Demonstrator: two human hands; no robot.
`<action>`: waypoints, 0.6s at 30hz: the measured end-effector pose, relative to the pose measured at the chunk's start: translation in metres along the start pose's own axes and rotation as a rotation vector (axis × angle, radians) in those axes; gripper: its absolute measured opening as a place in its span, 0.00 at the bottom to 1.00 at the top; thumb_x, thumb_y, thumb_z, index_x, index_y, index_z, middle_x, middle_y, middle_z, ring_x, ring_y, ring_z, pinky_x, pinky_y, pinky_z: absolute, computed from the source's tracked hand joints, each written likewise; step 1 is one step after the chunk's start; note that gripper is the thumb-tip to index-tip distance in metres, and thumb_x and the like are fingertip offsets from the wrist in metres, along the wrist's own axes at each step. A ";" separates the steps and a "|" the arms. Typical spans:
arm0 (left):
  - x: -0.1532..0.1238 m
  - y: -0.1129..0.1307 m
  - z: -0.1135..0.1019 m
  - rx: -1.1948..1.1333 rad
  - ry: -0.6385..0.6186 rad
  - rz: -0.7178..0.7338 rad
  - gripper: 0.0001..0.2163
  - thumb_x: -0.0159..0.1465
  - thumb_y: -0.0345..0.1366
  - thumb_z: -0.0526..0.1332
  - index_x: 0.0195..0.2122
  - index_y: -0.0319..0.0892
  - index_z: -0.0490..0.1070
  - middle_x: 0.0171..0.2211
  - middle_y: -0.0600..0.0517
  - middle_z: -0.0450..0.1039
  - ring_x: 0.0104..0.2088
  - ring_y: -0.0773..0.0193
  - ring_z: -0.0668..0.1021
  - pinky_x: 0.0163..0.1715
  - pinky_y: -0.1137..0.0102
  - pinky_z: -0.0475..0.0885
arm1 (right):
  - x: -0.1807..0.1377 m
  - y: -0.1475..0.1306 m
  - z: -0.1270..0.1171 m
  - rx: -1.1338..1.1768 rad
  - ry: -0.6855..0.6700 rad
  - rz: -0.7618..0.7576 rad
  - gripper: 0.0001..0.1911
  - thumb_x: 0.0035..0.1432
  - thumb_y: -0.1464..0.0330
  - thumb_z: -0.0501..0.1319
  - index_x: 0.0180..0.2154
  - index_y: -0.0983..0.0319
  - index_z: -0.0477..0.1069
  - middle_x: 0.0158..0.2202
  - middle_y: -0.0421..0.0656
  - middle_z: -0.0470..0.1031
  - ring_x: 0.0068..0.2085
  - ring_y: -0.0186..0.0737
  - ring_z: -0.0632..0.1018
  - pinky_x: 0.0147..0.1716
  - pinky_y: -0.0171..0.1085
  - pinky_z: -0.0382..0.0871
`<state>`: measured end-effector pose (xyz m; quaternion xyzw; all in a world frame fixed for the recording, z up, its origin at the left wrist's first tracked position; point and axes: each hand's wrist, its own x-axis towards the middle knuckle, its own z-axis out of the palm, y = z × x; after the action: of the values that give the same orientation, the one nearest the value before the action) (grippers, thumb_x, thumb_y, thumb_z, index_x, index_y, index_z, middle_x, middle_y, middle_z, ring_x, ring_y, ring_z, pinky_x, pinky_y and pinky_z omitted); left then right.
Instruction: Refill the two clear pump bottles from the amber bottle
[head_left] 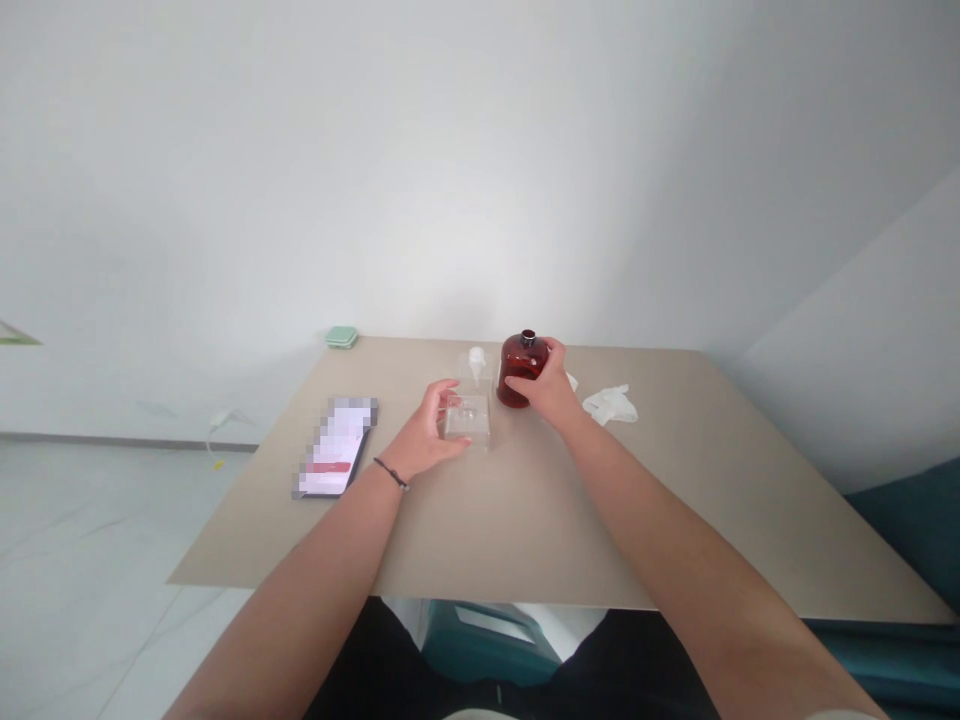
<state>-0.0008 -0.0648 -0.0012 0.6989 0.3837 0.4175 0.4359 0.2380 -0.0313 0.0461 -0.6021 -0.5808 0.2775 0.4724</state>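
Observation:
A dark red round bottle point(519, 364) with an open black neck stands on the beige table point(525, 520). My right hand point(546, 388) is wrapped around its right side. My left hand point(429, 432) grips a small clear plastic box point(468, 418) just left of the bottle, fingers curled on its left edge. A white pump cap point(478, 358) stands behind the box. A thin dark band circles my left wrist.
A phone point(336, 448) with a lit screen lies on the table to the left. A crumpled white tissue point(610, 404) lies right of the bottle. A small green case point(342, 337) sits at the far left corner. A teal seat point(911, 520) shows at right.

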 end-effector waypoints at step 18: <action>-0.005 0.013 0.014 0.080 -0.175 0.015 0.38 0.55 0.39 0.71 0.64 0.44 0.55 0.64 0.39 0.63 0.64 0.45 0.71 0.68 0.46 0.61 | 0.015 0.030 -0.073 -0.149 0.150 -0.011 0.31 0.63 0.54 0.55 0.62 0.61 0.63 0.64 0.55 0.68 0.60 0.49 0.74 0.61 0.52 0.65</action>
<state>0.0126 -0.0771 0.0056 0.7522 0.3555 0.3425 0.4364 0.3188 -0.0310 0.0515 -0.6513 -0.5662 0.1850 0.4702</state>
